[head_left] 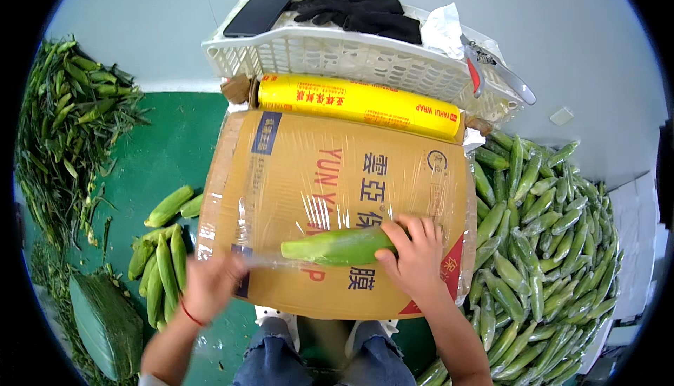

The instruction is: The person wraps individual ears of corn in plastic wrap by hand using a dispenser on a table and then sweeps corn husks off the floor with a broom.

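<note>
An ear of corn in its green husk [340,247] lies across the cardboard box [281,175] in front of me, its pale end toward the left. My right hand [414,254] is closed round its right end. From the corn's left end a strip of clear plastic wrap [265,262] stretches to my left hand [213,282], whose fingers are closed on it, though slightly smeared by motion. Clear film also covers part of the box top. Along the box's far edge rests a yellow roll of plastic wrap [358,107].
Behind the roll, a white plastic basket [337,56] carries a dark phone [263,9], black gloves [358,10] and a red-and-grey-handled tool [474,77]. Wrapped corn [540,259] is heaped at right. Unwrapped ears [165,270] lie left on the green floor [168,140], beyond them husk scraps [60,133].
</note>
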A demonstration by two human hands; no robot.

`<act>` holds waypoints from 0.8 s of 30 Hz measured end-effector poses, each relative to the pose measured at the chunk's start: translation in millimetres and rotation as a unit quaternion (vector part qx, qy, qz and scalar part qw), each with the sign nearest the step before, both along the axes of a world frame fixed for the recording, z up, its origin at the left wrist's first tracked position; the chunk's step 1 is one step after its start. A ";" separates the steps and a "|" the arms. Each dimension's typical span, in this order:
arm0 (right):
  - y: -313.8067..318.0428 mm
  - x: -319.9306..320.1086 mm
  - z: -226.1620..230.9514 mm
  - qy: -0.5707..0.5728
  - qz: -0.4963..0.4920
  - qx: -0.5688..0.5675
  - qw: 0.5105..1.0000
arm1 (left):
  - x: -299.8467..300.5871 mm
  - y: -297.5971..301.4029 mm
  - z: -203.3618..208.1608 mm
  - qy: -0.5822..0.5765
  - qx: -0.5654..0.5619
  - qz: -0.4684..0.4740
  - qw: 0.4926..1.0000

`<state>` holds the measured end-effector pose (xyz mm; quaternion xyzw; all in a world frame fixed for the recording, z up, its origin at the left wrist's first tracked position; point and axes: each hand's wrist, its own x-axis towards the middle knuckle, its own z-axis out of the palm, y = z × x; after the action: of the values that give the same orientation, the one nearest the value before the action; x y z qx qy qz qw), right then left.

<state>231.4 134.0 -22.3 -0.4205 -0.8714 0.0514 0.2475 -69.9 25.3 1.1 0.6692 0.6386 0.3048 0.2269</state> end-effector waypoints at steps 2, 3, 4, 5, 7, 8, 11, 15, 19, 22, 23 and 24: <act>13.0 6.7 -4.1 -0.007 0.002 0.032 0.999 | -9.0 57.2 8.6 -0.199 -0.052 0.062 0.977; 17.5 4.4 -5.5 0.020 0.018 0.035 0.999 | -4.9 94.4 22.9 -0.114 -0.006 -0.023 0.993; 24.2 1.9 -6.5 0.049 0.036 0.044 0.997 | 9.9 131.3 34.7 -0.024 0.043 -0.105 0.993; 29.4 -1.3 -4.4 0.075 0.055 0.051 0.994 | 24.3 153.8 37.4 0.013 -0.009 -0.168 0.986; 34.1 -13.4 0.2 0.065 0.053 0.012 0.996 | 56.4 159.0 20.5 0.188 -0.052 -0.224 0.955; 34.9 -10.6 -1.6 0.049 0.040 -0.010 0.998 | 77.4 145.6 2.8 0.316 -0.033 -0.229 0.920; -2.5 3.1 12.5 -0.042 0.014 -0.188 0.981 | 105.1 54.1 36.6 0.250 -0.086 -0.214 0.940; -31.2 0.3 19.3 -0.018 0.036 -0.211 0.977 | 93.9 25.6 29.0 0.232 0.044 -0.201 0.951; 30.7 -39.1 34.4 -0.026 0.155 0.170 0.973 | 49.5 169.0 3.8 0.355 0.181 -0.066 0.915; 69.3 -46.9 24.1 -0.086 0.173 0.175 0.965 | 52.2 213.4 -3.5 0.312 0.014 -0.235 0.920; 73.0 -45.3 20.7 -0.107 0.173 0.126 0.971 | 61.7 218.6 -1.8 0.309 -0.035 -0.247 0.918; 74.9 -48.1 17.9 -0.119 0.178 0.087 0.973 | 63.4 220.4 0.7 0.316 -0.080 -0.249 0.912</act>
<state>183.4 208.9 -4.5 -0.2384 -0.9566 -0.0319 0.1646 -6.6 245.7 1.8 0.8473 0.5121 -0.0411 0.1350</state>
